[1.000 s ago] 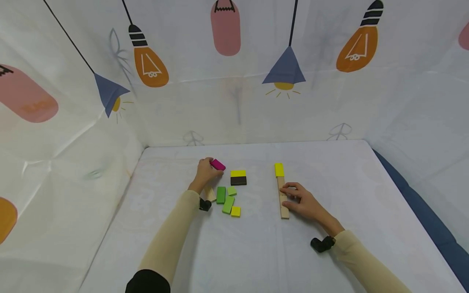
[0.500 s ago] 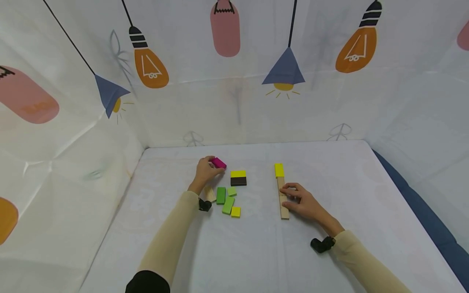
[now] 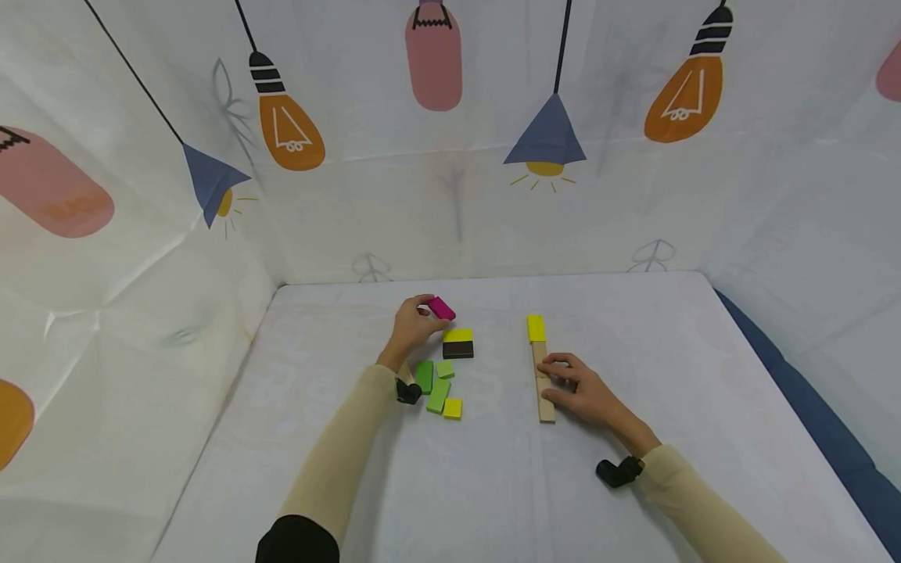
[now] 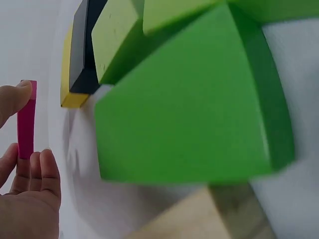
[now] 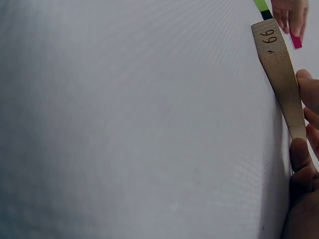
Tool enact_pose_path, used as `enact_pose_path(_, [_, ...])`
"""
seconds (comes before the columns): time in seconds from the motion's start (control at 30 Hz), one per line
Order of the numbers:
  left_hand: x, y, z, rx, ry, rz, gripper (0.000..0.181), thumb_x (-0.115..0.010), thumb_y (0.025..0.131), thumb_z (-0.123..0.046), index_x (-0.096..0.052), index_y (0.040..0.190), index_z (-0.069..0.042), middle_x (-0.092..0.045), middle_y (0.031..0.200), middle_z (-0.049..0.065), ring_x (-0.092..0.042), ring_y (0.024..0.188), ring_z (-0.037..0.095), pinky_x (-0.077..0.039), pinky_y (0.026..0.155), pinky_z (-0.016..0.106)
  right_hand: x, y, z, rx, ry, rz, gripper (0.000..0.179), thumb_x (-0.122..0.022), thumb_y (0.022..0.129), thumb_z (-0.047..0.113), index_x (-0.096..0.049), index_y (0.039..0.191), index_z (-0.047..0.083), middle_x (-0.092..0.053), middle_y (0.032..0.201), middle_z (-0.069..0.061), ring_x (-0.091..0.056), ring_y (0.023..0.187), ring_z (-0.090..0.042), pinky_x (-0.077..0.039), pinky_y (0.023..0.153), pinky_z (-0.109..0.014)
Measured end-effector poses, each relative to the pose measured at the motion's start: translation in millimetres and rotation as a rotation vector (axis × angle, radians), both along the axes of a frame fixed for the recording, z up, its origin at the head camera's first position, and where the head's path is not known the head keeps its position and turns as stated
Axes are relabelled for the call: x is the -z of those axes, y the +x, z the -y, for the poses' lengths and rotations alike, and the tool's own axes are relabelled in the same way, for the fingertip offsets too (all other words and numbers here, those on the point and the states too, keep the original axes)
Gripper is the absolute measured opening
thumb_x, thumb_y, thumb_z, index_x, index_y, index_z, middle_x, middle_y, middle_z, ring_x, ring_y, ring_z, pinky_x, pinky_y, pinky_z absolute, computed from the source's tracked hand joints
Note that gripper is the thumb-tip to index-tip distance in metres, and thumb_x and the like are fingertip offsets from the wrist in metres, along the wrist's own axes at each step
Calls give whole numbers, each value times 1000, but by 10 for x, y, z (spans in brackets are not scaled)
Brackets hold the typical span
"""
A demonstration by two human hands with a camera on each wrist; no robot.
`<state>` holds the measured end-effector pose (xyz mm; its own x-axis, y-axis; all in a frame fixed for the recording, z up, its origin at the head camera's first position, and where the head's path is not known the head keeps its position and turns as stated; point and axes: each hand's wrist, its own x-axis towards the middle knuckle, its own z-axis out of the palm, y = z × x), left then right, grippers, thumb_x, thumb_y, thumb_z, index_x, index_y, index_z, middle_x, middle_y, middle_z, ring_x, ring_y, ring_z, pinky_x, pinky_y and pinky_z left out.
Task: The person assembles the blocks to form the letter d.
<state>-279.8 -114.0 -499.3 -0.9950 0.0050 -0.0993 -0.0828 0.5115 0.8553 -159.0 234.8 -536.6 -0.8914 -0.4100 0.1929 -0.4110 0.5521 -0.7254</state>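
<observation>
**A:** Head view first: what did the left hand point(image 3: 411, 328) have?

**B:** A magenta rectangular block point(image 3: 442, 308), painted wood I think, pinched between thumb and fingers. In that view it was just past a side-by-side yellow and black pair of rectangular blocks point(image 3: 458, 344).

**A:** And the right hand point(image 3: 580, 387)?

**B:** Well apart from it, at a straight row of bare pale-wood blocks point(image 3: 540, 354) with a bright yellow rectangular block point(image 3: 536, 328) at the far end. Thumb and fingers were spread and touched the wood, but I couldn't tell if they pinched it or just rested there.

**A:** So which relation mattered?

**B:** Imo, magenta vs. row. The row was off to the right of the left grip and ran near to far, while the magenta block slanted from far left to near right. Long axes didn't match.

**A:** Left wrist view add anything?

**B:** Yeah, thumb on one end of the magenta block, fingers at the other. A dark green painted block point(image 4: 184, 109) hogged the foreground. Couldn't tell if the magenta one touched the table point(image 3: 479, 485).

**A:** Right wrist?

**B:** Bare wood up close, digits on its end, and the magenta block small beyond it. Left hand was nearer that one, right hand nearer the row.
</observation>
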Motion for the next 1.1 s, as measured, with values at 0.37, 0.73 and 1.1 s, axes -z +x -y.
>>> enact_pose_path(0.37, [41,-24,-364,110,41,-27,69,-86,84,-25,-56,145,-10,-55,142,14,-56,121,29,-54,101,43,46,-4,-3,-1,-15,-14,44,-78,92,18,-69,133,4,-57,137,-13,-58,106,-18,-51,88,-30])
enact_pose_path(0.73, [101,-51,-684,135,50,-68,68,-87,83,-20,-58,144,-8,-57,139,15,-60,112,25,-55,90,34,61,-19,-8,15,6,8,45,-77,93,22,-68,134,8,-57,138,-11,-59,110,-21,-52,91,-32])
enact_pose_path(1.1, [118,-59,-924,170,68,-76,65,-86,83,-12,-58,142,-4,-56,139,18,-66,103,24,-57,86,30,70,-26,-9,16,13,9,44,-77,93,22,-69,134,8,-57,138,-10,-59,110,-21,-52,92,-32])
